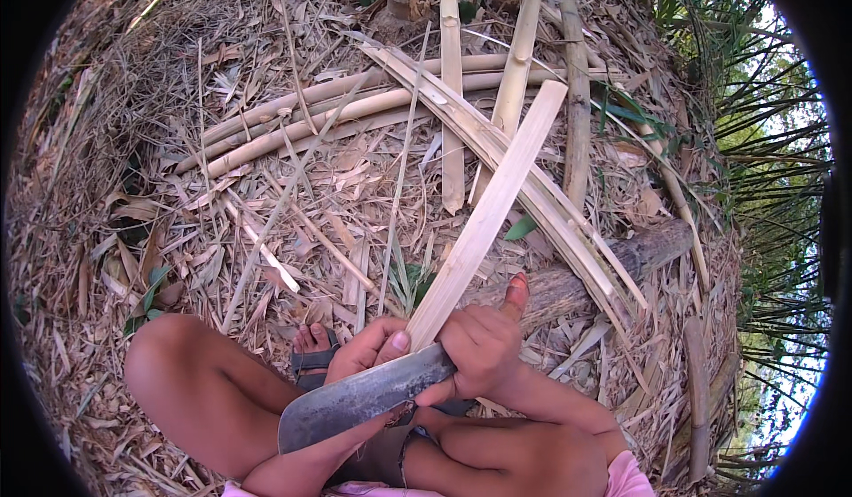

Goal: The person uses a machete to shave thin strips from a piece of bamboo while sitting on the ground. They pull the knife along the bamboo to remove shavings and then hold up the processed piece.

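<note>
A pale split bamboo strip (488,209) slants up and away from my lap, its flat face showing. Near its lower end my left hand (368,352) is closed on it, the thumb pressed against the edge. My right hand (484,346) is wrapped round the handle of a broad machete (359,399), and the handle itself is hidden by the fingers. The dark, worn blade points toward the lower left, across the strip's near end and above my left forearm. Where the blade meets the bamboo is partly covered by my hands.
Beyond the strip lies a bundle of split bamboo (532,186), crossing a thick log (635,253). Several bamboo poles (311,98) and flat slats (453,98) rest farther off. Dry leaves and shavings (355,173) cover the ground. My bent knees (173,355) flank the work.
</note>
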Action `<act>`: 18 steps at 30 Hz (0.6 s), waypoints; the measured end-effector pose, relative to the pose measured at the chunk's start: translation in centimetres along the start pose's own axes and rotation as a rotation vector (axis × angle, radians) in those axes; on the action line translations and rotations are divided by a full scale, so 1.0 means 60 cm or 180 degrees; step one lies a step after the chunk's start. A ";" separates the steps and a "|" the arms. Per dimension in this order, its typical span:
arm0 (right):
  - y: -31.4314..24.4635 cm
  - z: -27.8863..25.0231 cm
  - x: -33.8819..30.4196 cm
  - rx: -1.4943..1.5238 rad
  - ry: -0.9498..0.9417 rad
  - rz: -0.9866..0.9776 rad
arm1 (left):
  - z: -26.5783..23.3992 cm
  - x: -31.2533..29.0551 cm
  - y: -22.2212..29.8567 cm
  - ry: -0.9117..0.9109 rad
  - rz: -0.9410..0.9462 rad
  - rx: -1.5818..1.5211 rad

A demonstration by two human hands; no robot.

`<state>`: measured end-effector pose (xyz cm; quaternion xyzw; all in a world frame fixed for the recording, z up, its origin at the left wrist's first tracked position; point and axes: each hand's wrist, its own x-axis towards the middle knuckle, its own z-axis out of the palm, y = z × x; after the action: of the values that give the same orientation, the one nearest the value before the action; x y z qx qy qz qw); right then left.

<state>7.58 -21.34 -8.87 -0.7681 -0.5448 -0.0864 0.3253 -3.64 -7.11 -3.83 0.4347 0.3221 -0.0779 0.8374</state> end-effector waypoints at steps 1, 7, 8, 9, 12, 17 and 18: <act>0.001 -0.001 -0.002 -0.0025 -0.0040 -0.0006 | 0.001 0.000 -0.002 0.0040 -0.0045 0.0050; 0.021 0.004 -0.013 -0.0416 -0.0022 0.0198 | 0.003 0.003 -0.007 0.0199 -0.0072 0.0234; 0.024 0.005 -0.013 -0.0452 -0.0009 0.0241 | -0.001 -0.001 -0.011 0.0158 -0.0070 0.0094; 0.030 0.005 -0.015 -0.0471 0.0007 0.0318 | -0.003 -0.002 -0.012 0.0091 -0.0063 -0.0045; 0.055 -0.007 -0.027 -0.0995 0.0004 0.0518 | -0.016 0.003 -0.023 -0.0073 -0.0470 0.0294; 0.126 -0.014 -0.051 0.0076 -0.0014 0.2393 | -0.003 -0.004 -0.029 0.0031 -0.0566 0.0127; 0.112 -0.008 -0.056 -0.0147 -0.0175 0.2021 | 0.000 0.002 -0.025 0.0082 -0.0680 0.0130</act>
<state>12.38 -25.56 -12.88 -0.9090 -0.2843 0.0279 0.3037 -4.19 -8.00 -4.91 0.4157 0.3757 -0.1677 0.8111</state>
